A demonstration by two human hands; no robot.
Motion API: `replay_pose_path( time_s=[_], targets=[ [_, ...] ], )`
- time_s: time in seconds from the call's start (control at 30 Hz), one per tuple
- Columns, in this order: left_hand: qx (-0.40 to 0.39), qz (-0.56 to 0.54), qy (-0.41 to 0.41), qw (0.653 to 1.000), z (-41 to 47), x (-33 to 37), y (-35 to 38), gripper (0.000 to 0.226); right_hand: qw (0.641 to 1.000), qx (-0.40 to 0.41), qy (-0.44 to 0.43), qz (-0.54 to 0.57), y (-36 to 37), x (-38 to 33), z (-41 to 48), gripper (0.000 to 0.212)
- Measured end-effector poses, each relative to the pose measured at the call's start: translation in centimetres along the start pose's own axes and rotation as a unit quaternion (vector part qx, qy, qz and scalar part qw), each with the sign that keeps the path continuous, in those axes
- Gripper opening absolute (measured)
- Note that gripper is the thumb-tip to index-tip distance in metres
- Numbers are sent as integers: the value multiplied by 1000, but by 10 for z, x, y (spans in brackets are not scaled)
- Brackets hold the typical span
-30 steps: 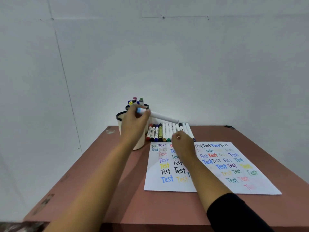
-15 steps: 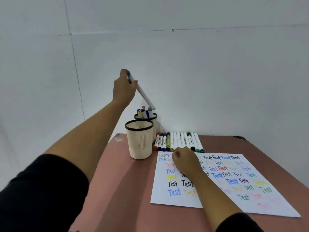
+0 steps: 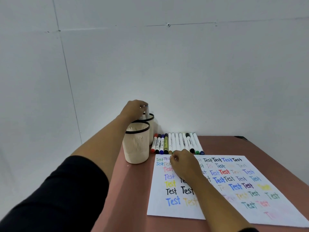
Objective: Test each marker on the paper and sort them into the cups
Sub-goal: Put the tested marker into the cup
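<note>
The person's left grip (image 3: 135,108) is closed round the top of a white marker (image 3: 147,113), holding it upright with its lower end inside the rear cup (image 3: 151,122). The front cup (image 3: 137,148) stands just before it; both of the 2 are cream with black rims. A row of markers (image 3: 177,143) lies beside the cups on the bench (image 3: 133,198); their label print is too small to read. The right grip (image 3: 184,164) rests on the paper (image 3: 160,208) with fingers curled at the row's near ends; whether it holds anything cannot be told. The sheet reads "Test" repeatedly, in black, blue, red, yellow and green.
</note>
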State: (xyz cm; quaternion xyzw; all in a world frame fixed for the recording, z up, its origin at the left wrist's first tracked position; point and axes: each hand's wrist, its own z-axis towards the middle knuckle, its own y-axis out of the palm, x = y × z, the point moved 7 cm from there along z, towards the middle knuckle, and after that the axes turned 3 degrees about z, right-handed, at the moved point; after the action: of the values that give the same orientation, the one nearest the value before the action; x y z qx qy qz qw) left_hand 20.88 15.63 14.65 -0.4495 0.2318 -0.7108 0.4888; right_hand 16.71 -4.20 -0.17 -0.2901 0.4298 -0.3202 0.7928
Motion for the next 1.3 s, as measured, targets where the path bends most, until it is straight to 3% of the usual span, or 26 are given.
replay_pose_path(
  time_s=[0.07, 0.2, 0.47, 0.63, 0.8, 0.97, 1.3],
  targets=[
    [-22, 33, 6, 999, 1, 1, 5, 38, 1000, 1, -1, 0, -1, 0, 0, 28],
    [-35, -16, -8, 999, 1, 5, 2, 41, 1000, -2, 5, 5, -2, -1, 0, 28],
    [44, -139, -9, 989, -12, 8, -24, 38, 999, -6, 31, 36, -7, -2, -1, 26],
    [90, -150, 17, 984, -47, 35, -31, 35, 997, -7, 49, 64, -12, -4, -3, 24],
    [54, -151, 71, 985, -102, 65, 1, 32, 988, 13, 78, 130, -24, -6, -4, 19],
    [-6, -152, 47, 987, -141, 59, 48, 31, 974, 54, 114, 186, -37, -8, 4, 23],
    [-41, -169, -40, 984, -160, 21, 78, 29, 981, 37, 155, 114, -65, 29, 31, 21]
  ],
)
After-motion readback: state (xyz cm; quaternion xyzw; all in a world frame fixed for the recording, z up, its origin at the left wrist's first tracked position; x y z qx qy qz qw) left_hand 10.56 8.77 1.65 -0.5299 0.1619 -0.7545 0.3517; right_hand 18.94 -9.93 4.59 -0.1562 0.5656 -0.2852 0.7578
